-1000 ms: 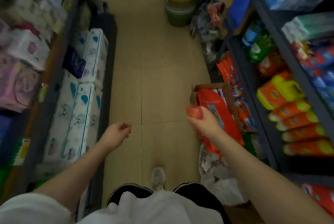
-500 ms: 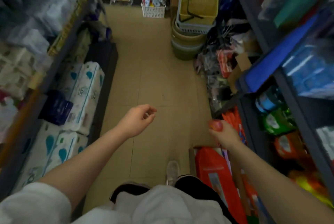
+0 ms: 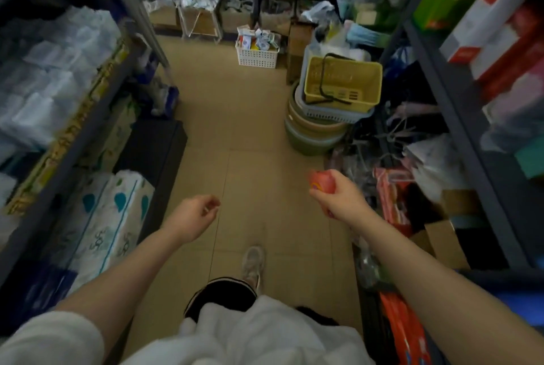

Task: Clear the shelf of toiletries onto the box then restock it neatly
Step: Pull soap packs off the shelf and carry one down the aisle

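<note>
Right hand [image 3: 338,198], right of centre, grips a small red packet [image 3: 322,181] with curled fingers over bare floor; left hand [image 3: 194,216], lower centre, hangs loosely curled and holds nothing. Risk, as a judgement: the one-handed grip could slip while the head is turned from the right-hand shelf [image 3: 459,117], and the packet would drop among the clutter at right. White lattice basket [image 3: 257,58], upper centre, holds small cartons; yellow handled basket [image 3: 343,82] tops stacked tubs [image 3: 313,132], its contents not visible.
</note>
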{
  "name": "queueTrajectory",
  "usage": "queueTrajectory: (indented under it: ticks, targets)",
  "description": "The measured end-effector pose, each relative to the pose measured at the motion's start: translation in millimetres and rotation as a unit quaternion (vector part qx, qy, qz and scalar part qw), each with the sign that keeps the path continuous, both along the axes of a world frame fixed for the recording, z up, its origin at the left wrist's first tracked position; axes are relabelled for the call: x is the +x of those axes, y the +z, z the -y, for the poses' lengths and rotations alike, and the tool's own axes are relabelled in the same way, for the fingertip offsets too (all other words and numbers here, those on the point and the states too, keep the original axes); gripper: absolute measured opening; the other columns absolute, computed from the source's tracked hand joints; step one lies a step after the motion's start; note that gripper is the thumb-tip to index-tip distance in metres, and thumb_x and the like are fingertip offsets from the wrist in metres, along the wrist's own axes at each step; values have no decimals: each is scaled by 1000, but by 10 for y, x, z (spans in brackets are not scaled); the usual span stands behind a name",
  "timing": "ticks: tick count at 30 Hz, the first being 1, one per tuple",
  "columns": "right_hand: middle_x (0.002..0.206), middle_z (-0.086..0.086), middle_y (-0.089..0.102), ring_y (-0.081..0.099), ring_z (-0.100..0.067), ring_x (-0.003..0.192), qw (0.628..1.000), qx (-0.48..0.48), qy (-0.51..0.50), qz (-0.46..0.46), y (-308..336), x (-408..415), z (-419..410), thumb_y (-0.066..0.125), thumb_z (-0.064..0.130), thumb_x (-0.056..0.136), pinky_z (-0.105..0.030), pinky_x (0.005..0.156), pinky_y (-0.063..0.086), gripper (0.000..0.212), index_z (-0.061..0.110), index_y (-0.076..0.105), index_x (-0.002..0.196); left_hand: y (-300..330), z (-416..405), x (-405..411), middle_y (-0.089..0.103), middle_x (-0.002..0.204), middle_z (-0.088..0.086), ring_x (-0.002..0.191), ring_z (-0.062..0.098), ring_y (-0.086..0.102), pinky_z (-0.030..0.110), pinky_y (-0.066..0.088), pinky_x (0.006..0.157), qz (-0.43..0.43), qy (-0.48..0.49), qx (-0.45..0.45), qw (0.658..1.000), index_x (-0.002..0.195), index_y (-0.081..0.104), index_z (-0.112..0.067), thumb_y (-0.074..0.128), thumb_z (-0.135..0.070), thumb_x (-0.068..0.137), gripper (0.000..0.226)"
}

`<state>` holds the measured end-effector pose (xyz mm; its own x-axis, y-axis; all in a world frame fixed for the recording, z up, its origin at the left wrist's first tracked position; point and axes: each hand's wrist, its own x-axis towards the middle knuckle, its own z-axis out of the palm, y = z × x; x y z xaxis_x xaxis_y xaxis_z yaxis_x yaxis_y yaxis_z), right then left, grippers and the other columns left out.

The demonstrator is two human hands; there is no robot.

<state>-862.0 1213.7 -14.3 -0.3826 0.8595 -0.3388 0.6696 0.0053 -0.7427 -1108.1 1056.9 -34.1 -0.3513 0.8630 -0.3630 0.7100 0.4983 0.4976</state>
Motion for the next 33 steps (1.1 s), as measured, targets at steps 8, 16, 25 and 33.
queueTrajectory:
  ticks: [8,16,25,33]
  targets:
    - [89,-1,60,55,-17,79,996,-34,-73,38,-151,-288,-1808,71,22,80,-23,66,38,25,18,55,99,517,-2372,-556,64,107,5,91,16,58,17,41,76,7,-112,90,990,114,62,-9,53,-16,93,25]
    - [85,-5,62,50,-12,60,985,-64,-156,31,-530,-235,-3695,72,19,77,-26,56,39,36,13,60,110,496,-4631,-718,65,102,3,87,16,60,23,45,77,-2,-200,113,973,113,61,-10,54,-20,92,24]
    - [100,-9,56,54,-24,81,983,-118,-130,50,-790,-665,-5370,61,13,84,-25,57,38,42,16,40,121,-266,-6241,-1000,65,107,3,88,22,61,30,45,77,-18,-175,-29,984,120,54,-13,49,-20,93,28]
    - [126,-10,49,53,-29,110,955,-228,-174,74,-2058,-1076,-6019,62,17,87,-45,91,50,56,17,33,134,-978,-7228,-1015,59,87,-5,79,20,61,34,50,71,23,-178,14,984,117,56,-15,53,-20,92,26]
